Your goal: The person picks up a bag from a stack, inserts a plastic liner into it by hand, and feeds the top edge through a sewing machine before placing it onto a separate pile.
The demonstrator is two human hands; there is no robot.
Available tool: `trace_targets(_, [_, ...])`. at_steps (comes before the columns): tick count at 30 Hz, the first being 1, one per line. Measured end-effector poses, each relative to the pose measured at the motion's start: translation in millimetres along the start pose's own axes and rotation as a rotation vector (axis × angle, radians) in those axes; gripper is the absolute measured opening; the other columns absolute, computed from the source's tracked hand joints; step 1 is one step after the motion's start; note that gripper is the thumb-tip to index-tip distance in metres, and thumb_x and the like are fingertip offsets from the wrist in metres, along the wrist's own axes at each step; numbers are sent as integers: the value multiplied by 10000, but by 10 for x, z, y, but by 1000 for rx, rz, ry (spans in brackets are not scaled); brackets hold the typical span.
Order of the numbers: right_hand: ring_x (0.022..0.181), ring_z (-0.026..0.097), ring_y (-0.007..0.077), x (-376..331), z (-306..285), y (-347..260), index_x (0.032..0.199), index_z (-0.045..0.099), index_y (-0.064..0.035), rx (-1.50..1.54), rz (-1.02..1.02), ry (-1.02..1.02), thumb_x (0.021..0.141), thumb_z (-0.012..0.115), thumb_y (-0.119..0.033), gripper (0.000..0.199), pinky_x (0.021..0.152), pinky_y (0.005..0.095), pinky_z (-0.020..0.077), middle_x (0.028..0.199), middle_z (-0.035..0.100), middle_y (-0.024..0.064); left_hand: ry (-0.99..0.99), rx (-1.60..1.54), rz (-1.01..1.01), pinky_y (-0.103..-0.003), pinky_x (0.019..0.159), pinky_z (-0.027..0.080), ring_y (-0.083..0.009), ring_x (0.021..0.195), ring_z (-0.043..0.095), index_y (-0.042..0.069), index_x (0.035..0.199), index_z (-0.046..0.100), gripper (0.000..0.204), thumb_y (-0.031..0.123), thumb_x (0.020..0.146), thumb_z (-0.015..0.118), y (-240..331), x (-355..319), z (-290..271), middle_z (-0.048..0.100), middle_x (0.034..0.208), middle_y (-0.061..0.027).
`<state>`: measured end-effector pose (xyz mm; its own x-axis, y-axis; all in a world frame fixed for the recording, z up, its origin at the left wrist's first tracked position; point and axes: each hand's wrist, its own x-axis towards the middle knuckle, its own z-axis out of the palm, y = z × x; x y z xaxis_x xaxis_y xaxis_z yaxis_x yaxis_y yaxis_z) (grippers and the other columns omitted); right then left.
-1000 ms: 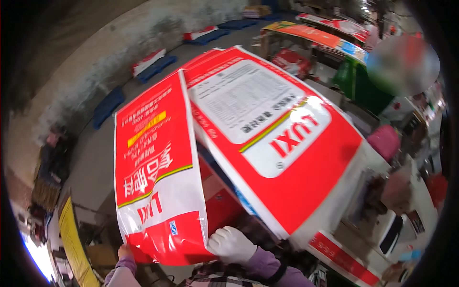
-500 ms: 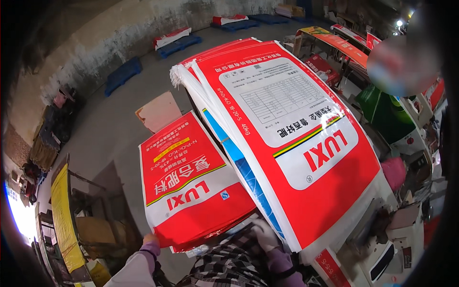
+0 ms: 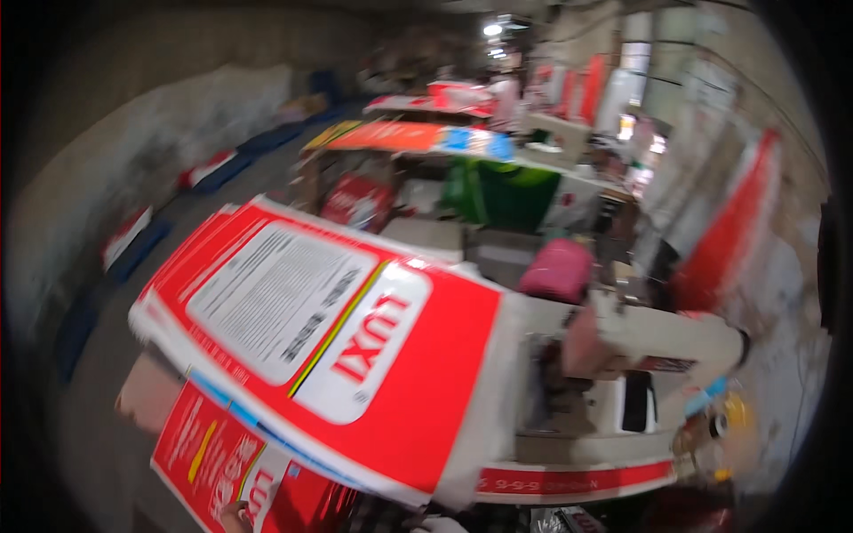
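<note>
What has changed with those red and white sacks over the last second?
The single red sack that stood raised a second ago has gone down and now lies low at the lower left, partly under the big stack of sacks. The view has swung up toward the sewing machine and the tables behind. The left hand only peeks in at the sack's lower edge; the right hand is out of view. The stack stayed on its table.

Glossy woven-plastic sacks; matt concrete floor.

A single head-worn fisheye looks down and forward, close over the stack of red-and-white sacks. Beyond, the workshop bends away, seemingly motion-blurred.
</note>
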<state>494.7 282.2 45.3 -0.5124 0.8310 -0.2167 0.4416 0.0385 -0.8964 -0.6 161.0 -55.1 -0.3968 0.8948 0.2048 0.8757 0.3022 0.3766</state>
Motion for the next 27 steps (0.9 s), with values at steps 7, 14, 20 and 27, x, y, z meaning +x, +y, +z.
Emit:
trace_targets(7, [796, 643, 293, 1, -158, -571, 917, 669, -96, -182, -319, -148, 861, 529, -240, 208, 732, 410, 506, 838, 655, 148, -407, -313, 988, -423, 809, 410, -276, 948, 547, 149, 912, 640, 413, 474, 678, 740, 4677, 998, 117, 578, 979, -85])
trace_targets(14, [688, 651, 237, -433, -830, -453, 1078, 647, -85, 224, 17, 269, 853, 578, -149, 244, 649, 332, 525, 781, 663, 114, -496, -178, 1055, -373, 761, 411, -173, 814, 572, 185, 736, 691, 223, 392, 678, 749, 4726, 1177, 811, 628, 734, 7])
trace_targets(20, [804, 651, 227, 85, -1394, 167, 946, 629, -1, 981, 30, 732, 884, 584, -300, 308, 704, 360, 498, 945, 674, 150, -974, -1028, 430, -225, 625, 434, -51, 656, 513, -23, 809, 634, 124, 89, 860, 637, 4796, 1310, 620, 580, 669, 13])
trace_targets(27, [645, 602, 312, 552, -1218, -314, 800, 640, -30, -112, -11, 790, 920, 511, -313, 333, 620, 374, 474, 715, 618, 181, -622, -949, 505, -254, 623, 457, -89, 662, 555, -37, 887, 648, 109, 66, 868, 617, 4914, 1214, 244, 624, 704, -39])
